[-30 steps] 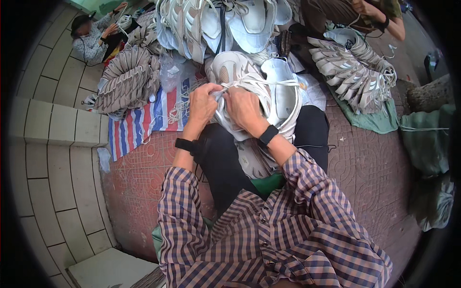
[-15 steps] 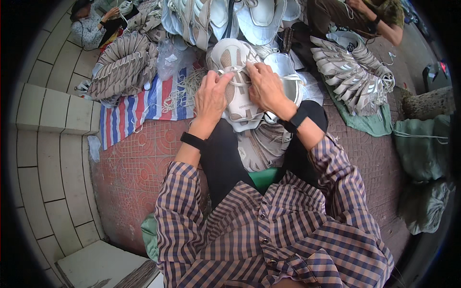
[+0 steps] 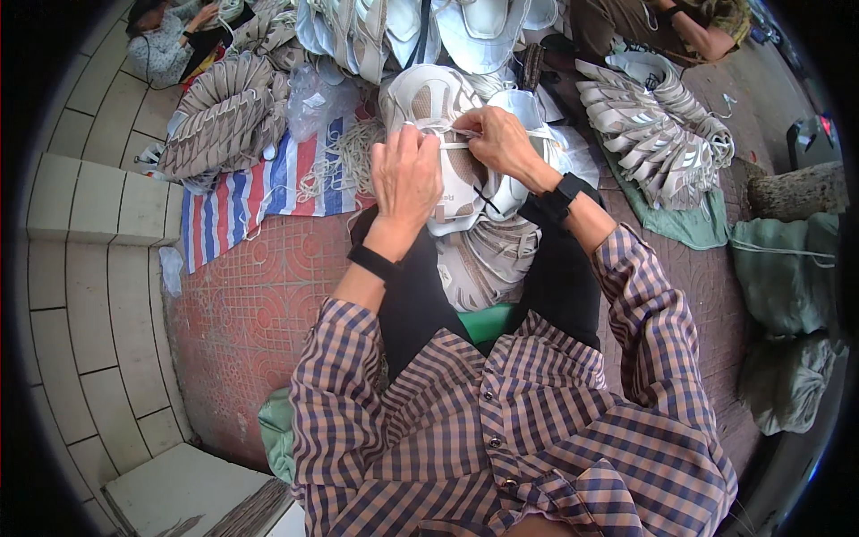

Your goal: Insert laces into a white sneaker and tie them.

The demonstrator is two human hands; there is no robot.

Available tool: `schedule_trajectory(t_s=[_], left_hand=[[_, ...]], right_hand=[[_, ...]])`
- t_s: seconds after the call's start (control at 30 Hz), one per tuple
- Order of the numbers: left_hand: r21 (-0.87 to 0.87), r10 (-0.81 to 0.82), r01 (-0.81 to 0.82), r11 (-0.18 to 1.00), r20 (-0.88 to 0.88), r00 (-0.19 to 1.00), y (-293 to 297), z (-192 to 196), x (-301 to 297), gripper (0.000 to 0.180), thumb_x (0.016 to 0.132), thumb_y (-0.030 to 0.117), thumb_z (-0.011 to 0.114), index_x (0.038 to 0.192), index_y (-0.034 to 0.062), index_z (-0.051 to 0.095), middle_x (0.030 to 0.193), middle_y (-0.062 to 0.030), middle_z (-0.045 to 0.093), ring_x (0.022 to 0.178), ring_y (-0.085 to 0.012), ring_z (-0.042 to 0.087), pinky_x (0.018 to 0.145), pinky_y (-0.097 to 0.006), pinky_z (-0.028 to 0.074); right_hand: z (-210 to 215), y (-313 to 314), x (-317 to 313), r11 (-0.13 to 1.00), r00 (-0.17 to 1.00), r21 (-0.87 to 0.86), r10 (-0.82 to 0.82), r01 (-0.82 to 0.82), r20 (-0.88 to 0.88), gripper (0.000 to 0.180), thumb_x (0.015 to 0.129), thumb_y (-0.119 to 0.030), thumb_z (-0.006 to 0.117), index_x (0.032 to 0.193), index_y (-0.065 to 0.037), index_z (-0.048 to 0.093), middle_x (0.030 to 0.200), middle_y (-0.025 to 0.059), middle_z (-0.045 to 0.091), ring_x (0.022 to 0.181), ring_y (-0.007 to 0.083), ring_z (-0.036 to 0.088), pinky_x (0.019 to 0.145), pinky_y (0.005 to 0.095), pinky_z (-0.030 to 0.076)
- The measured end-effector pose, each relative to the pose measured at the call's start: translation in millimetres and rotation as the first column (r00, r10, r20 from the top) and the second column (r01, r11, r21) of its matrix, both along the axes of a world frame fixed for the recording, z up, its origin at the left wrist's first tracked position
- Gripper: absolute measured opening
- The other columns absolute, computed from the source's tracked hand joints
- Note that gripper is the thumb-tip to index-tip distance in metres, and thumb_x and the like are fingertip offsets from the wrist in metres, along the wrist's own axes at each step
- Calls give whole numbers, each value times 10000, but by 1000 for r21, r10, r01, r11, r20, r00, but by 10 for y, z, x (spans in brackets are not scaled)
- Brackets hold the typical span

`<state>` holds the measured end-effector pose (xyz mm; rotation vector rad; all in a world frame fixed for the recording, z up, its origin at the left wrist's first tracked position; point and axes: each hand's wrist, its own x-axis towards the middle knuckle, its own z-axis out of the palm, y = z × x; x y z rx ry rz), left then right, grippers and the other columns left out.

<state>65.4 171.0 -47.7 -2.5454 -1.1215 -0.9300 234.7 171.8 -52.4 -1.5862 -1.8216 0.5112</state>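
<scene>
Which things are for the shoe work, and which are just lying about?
For the work:
left hand, at the shoe upper
right hand, pinching the white lace
probably the loose laces

Seemingly just lying about:
clear plastic bag
pale plastic scrap
tied green sack

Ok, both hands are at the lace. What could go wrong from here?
The lace might slip from the right grip. The upper, close over the stack between the legs, could shift if pulled. Loose laces to the left might snag.
</scene>
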Motion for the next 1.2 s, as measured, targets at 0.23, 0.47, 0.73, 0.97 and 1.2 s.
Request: schedule_trajectory(t_s=[0.23,0.47,0.73,0.97,1.2], left_hand=[[-16,177,-187,982,-250,952,178,-151,293,149,750,220,595,775,86,534,705,-64,595,643,-250,607,562,-348,447],[-321,-111,50,946,-175,978,-50,121,118,150,791,197,530,711,71,543,590,-129,561,566,-307,577,517,-388,437],[-228,-11,106,968,383,924,100,203,-59,94,774,153,590,824,83,552,722,-107,544,623,-294,559,515,-390,410],[-113,-125,125,986,13,992,235,87,42,80,723,76,578,799,81,554,771,-52,517,821,-220,511,695,-340,412],[-514,38,312,799,561,827,337,230,107,86,737,24,533,802,76,551,836,-60,552,849,-230,537,722,-352,403]], right_hand=[[80,24,-10,993,997,-101,48,-53,-57,271,668,-17,531,927,14,607,829,172,638,799,267,627,702,333,487],[27,-56,25,978,988,146,152,-152,11,177,680,-38,568,849,-47,620,877,123,617,865,290,579,756,362,458],[77,15,26,995,813,-73,7,-61,-582,152,819,-145,593,882,-19,650,758,37,642,740,104,563,681,253,434],[104,-12,-16,996,670,88,67,-3,-739,243,873,-223,548,882,-9,663,773,1,630,710,45,509,660,195,397],[-23,-15,-28,981,838,139,-36,132,-545,226,824,-233,590,892,-37,681,841,71,587,749,108,523,663,235,412]])
